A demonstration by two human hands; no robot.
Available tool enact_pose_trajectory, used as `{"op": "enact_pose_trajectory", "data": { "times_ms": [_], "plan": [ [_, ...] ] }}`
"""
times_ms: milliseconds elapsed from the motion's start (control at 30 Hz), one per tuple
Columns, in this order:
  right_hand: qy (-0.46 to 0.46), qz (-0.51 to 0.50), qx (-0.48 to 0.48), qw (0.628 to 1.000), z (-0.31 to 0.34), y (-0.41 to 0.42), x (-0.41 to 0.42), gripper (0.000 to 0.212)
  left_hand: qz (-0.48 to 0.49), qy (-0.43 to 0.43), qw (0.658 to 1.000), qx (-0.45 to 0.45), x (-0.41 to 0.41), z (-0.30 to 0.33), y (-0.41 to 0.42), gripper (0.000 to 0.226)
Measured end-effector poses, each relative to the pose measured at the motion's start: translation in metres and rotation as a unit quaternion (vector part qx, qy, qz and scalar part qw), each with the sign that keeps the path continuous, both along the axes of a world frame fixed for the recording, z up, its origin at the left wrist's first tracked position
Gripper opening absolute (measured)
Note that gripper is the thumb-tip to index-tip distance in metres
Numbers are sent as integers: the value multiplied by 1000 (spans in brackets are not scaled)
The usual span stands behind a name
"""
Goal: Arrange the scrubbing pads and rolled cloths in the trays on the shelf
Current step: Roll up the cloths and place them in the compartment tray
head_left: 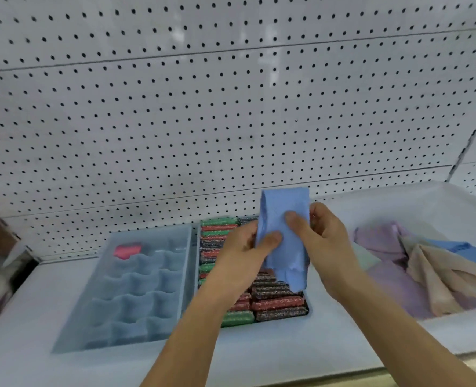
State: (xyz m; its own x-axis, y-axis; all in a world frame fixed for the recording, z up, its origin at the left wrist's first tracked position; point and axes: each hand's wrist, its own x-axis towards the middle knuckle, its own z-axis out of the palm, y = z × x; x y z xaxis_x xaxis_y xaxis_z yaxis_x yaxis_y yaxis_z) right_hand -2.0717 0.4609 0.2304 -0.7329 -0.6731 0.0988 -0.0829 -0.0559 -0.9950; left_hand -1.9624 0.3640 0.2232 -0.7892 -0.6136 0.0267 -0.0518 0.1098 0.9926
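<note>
You hold the blue cloth (282, 241) upright between both hands, above the tray of scrubbing pads (273, 300). Your left hand (245, 248) pinches its left edge, thumb on the near face; your right hand (319, 238) pinches the right edge, fingers (314, 219) curled behind it. The cloth is folded into a narrow band, its lower end hanging ragged, which suggests you are folding or rolling it before storage. The grip at both edges keeps the band flat and under tension so that it rolls evenly. To the left, the compartment tray (125, 297) sits on the shelf (273, 350), beside the pad tray; one red rolled cloth (127, 250) occupies a far compartment, and the other compartments show nothing in them. To the right, the white bin (384, 208) holds loose cloths (415, 272) in lilac, beige and blue, placed near as the supply. Most of the cloth work appears to remain.
</note>
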Motion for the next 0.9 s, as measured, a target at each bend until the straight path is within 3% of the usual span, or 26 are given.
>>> {"op": "enact_pose_trajectory", "data": {
  "times_ms": [67, 167, 267, 400, 467, 567, 633, 667, 767, 900],
  "plan": [
    [-34, 53, 21, 998, -2, -15, 22, 28, 31, 6, 1000, -3, 22, -3, -18, 19],
    [-73, 120, 33, 990, -2, -34, 50, 17, 74, 10, 997, -12, 52, -6, -45, 17],
    [-56, 163, 33, 985, -3, -54, 69, 15, 95, 16, 995, 33, 77, -8, -68, 46],
    [-68, 165, 55, 982, -9, -81, 89, 27, 99, 45, 991, 78, 109, -10, -96, 29],
    [-28, 121, 61, 990, -13, -92, 102, 11, 98, 53, 991, 71, 122, -9, -106, 27],
    [32, 195, 37, 980, -17, -105, 125, 42, 93, 51, 993, 46, 136, -6, -125, 31],
    [60, 236, 53, 968, -18, -118, 141, 42, 78, 35, 996, -1, 144, -2, -137, 45],
    [47, 208, 46, 976, -19, -124, 146, 35, 72, 29, 997, -19, 149, 1, -142, 50],
    [-30, 112, 34, 993, -21, -138, 149, 45, 88, 14, 995, -54, 169, 13, -166, 46],
    [-150, 119, -22, 981, -17, -141, 143, 28, 41, -10, 999, -34, 197, 31, -200, 66]
  ]
}}
